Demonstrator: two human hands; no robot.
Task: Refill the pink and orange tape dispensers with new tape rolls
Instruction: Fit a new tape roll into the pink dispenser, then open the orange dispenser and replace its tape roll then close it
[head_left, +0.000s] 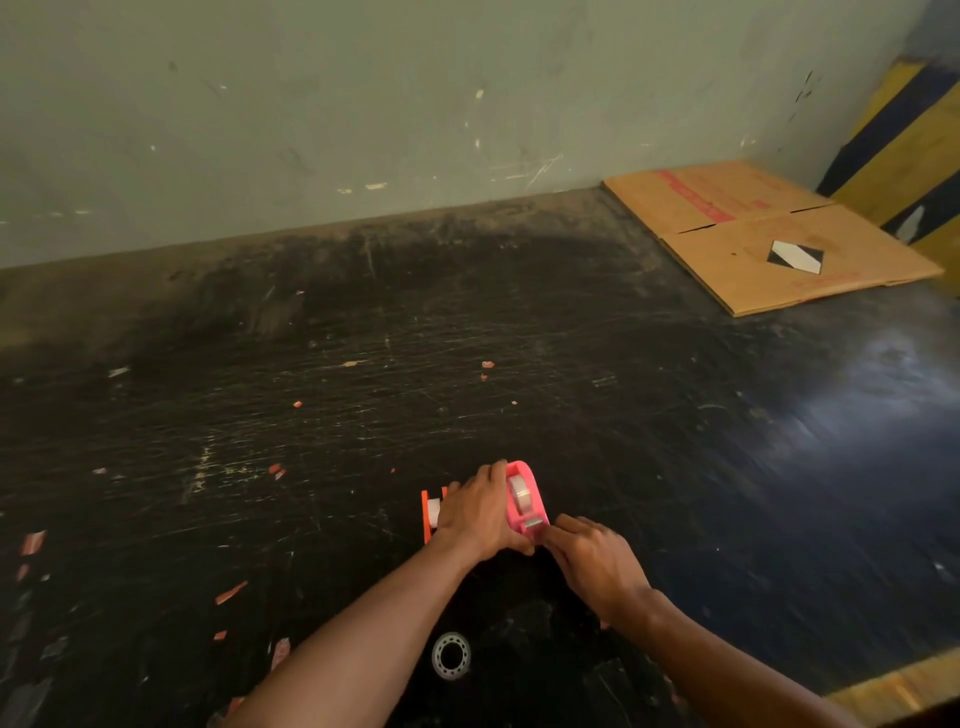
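Note:
The pink tape dispenser (524, 496) stands on the black table with a clear tape roll (519, 493) seated in it. My left hand (478, 512) grips its left side. My right hand (589, 558) pinches at the cutter end nearest me, apparently on the tape's end. The orange tape dispenser (431, 512) stands just left of my left hand, mostly hidden behind it, with a white roll showing inside. A clear empty tape core (452, 656) lies on the table between my forearms.
The scratched black table (519, 364) carries red and white paper scraps (231, 592) at the left. Flattened cardboard (769, 234) lies at the back right by the grey wall. A yellow edge (904, 686) shows at the lower right.

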